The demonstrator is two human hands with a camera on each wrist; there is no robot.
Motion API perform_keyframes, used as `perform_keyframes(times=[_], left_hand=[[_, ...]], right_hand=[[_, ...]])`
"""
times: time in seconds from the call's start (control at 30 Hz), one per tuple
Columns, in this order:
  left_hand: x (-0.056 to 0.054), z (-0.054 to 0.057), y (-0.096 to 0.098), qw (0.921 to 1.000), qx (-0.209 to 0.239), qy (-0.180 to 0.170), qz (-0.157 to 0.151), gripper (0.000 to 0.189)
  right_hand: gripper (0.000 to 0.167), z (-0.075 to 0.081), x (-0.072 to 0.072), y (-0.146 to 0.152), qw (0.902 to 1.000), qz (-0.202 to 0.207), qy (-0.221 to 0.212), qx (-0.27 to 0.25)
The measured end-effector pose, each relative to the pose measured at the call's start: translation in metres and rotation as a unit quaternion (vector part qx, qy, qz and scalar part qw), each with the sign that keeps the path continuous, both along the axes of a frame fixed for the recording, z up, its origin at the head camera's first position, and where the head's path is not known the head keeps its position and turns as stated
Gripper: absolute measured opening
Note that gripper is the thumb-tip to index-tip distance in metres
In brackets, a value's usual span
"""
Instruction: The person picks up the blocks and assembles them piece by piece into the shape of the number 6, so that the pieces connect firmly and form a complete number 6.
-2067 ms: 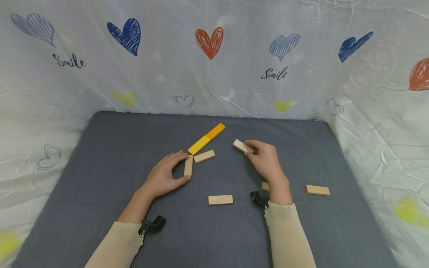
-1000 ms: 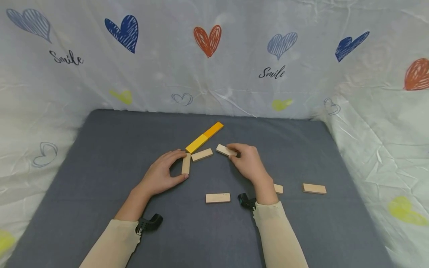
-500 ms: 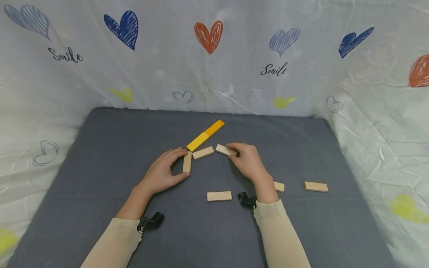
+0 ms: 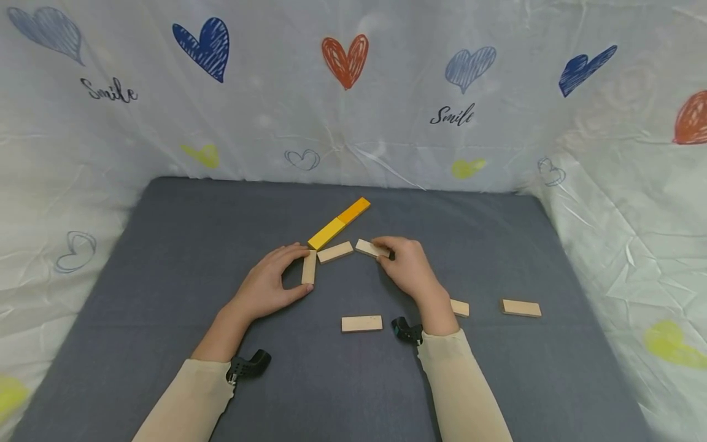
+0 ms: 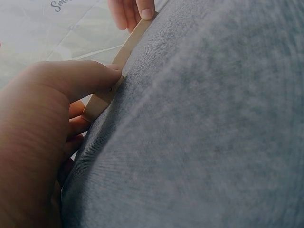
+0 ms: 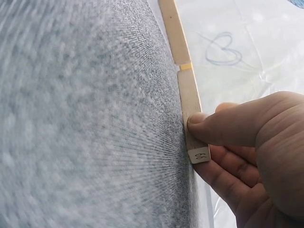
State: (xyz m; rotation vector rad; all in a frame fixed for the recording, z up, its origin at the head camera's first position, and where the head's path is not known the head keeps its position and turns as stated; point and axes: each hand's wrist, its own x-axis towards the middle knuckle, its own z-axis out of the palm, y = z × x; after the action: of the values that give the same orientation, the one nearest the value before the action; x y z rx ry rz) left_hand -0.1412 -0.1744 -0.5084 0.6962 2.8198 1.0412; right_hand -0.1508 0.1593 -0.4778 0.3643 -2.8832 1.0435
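Observation:
My left hand [image 4: 269,283] pinches a plain wooden block [image 4: 309,267] lengthwise, thumb at its near end and fingers at its far end. In the left wrist view this block [image 5: 98,105] lies on the cloth. My right hand [image 4: 410,265] holds another plain block [image 4: 368,248] by its right end, between thumb and fingers. The right wrist view shows handwritten digits on the end of that block [image 6: 192,102]. Between the two lies a third plain block [image 4: 335,252], a narrow gap from the right-hand one. Yellow [image 4: 326,233] and orange blocks [image 4: 354,210] form a slanting line behind.
Nearer the person lies a loose plain block [image 4: 361,323]. Another block [image 4: 460,308] is partly hidden by the right wrist, and one more [image 4: 521,308] lies farther right. Dark grey cloth [image 4: 221,215] covers the table. A white printed curtain [image 4: 386,141] stands behind it.
Over the first second my right hand carried its block leftward, closer to the middle plain block. Since then both hands have hardly moved. My left hand keeps its hold; the view shifted slightly.

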Motion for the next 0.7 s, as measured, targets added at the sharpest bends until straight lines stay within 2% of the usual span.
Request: perform_keyframes(times=[0.7], left_hand=[[0.0004,0.0,0.0011,1.0,-0.001,-0.001,0.004,0.075]], right_hand=[[0.036,-0.0015,0.0023,0.0004,1.0,0.002,-0.001,0.007]])
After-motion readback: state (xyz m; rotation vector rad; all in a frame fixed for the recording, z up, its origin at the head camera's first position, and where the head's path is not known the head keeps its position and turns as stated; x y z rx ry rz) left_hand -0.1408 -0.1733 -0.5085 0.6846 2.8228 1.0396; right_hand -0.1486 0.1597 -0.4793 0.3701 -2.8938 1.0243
